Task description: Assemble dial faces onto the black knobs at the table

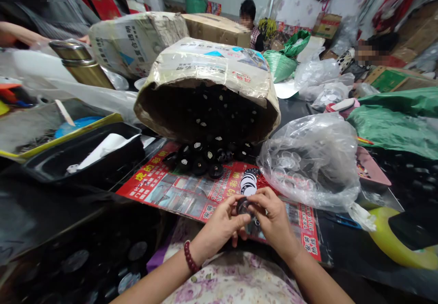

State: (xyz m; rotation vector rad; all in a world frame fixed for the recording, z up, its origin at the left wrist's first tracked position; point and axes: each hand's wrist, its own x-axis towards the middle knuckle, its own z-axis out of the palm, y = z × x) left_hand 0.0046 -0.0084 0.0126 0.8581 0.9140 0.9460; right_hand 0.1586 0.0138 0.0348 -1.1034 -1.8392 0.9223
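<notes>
Close to the front edge of the red printed board [191, 199], my left hand [219, 222] has its fingers closed around a small round black part [242, 205]. My right hand [275, 219] pinches at the same part from the other side, and its fingers partly cover it. Just beyond my fingertips lies an overlapping row of white discs with black edges [248, 185]. Farther back, black round parts [205, 158] spill from the mouth of a tipped, tape-covered carton [212, 62]. To the right rests a clear plastic bag [315, 140] with transparent rings inside.
At left stand a black tray [85, 158] with white paper, a yellow-rimmed bin [20, 135] and a gold flask [82, 62]. A yellow tape-like ring [386, 240] and blue scissors [344, 221] lie right. A box of black parts [75, 254] sits lower left. Other people sit across the table.
</notes>
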